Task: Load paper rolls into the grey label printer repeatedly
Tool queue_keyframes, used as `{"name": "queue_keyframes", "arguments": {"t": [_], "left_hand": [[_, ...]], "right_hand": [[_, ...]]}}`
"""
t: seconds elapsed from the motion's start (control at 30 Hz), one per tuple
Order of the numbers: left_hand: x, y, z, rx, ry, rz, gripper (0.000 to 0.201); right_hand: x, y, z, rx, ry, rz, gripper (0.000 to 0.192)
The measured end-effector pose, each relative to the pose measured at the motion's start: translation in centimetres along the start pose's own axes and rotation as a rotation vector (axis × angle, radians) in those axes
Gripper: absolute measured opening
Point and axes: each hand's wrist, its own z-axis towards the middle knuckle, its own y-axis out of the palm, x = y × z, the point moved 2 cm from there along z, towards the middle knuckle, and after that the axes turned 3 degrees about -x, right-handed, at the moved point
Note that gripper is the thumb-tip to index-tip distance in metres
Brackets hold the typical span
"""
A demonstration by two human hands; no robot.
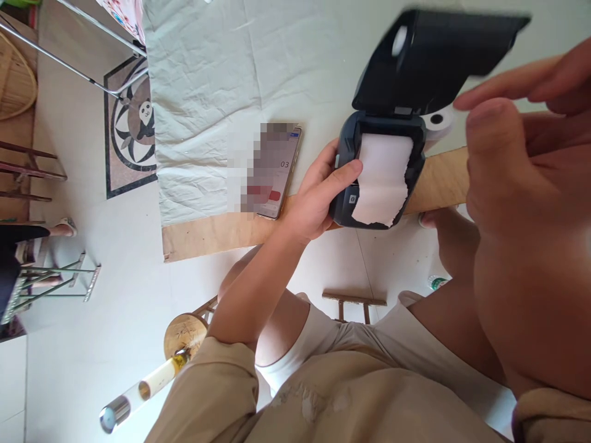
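Note:
My left hand (318, 191) grips a dark portable receipt printer (339, 212) by its left side, the thumb lying over the rim at the paper. The printer's black lid (443, 58) is flipped up and away from the body. Inside the bay sits white receipt paper (385, 163) with a ragged torn edge hanging toward me. To the right, my right hand (521, 129) is raised close to the camera, index finger and thumb apart, with nothing seen between them. Just behind the printer, a white paper roll (438, 123) is partly hidden by it.
A phone (277, 175), partly pixelated, lies on the cloth-covered table (203, 117) left of the printer. The table has a bare wooden front edge (212, 237). A round wooden stool (184, 335) and a clear cylinder (138, 394) appear at lower left. Another person's foot (67, 227) shows far left.

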Motion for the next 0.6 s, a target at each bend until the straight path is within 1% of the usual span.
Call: {"name": "queue_keyframes", "arguments": {"t": [0.07, 0.13, 0.17, 0.23, 0.27, 0.33, 0.4, 0.47, 0.53, 0.6], "left_hand": [[-0.3, 0.0, 0.1, -0.007, 0.041, -0.002, 0.045], [-0.4, 0.1, 0.1, -0.018, 0.051, -0.012, 0.045], [-0.3, 0.1, 0.1, -0.018, 0.056, -0.016, 0.044], [-0.2, 0.0, 0.0, -0.024, 0.057, -0.014, 0.041], [-0.2, 0.0, 0.0, -0.041, 0.048, -0.003, 0.04], [-0.2, -0.2, 0.0, -0.08, 0.039, 0.031, 0.041], [-0.3, -0.5, 0.1, -0.101, 0.042, 0.059, 0.043], [-0.4, -0.7, 0.2, -0.106, 0.044, 0.061, 0.043], [-0.5, -0.7, 0.2, -0.1, 0.043, 0.051, 0.042], [-0.4, -0.5, 0.1, -0.077, 0.052, 0.037, 0.044]], "right_hand": [[-0.5, 0.1, 0.0, -0.089, -0.082, -0.173, 0.027], [-1.0, 0.4, 0.0, -0.259, -0.155, -0.325, 0.018], [-1.1, 0.5, 0.0, -0.339, -0.174, -0.402, 0.017], [-1.1, 0.6, -0.1, -0.466, -0.193, -0.558, 0.02], [-1.1, 0.6, -0.1, -0.515, -0.198, -0.619, 0.022], [-1.0, 0.4, -0.1, -0.558, -0.202, -0.667, 0.021], [-1.1, 0.2, -0.1, -0.556, -0.199, -0.646, 0.021], [-1.5, 0.0, 0.0, -0.527, -0.171, -0.576, 0.023], [-1.8, -0.3, 0.0, -0.512, -0.116, -0.43, 0.025], [-1.4, -0.8, 0.3, -0.477, -0.017, -0.212, 0.028]]}}
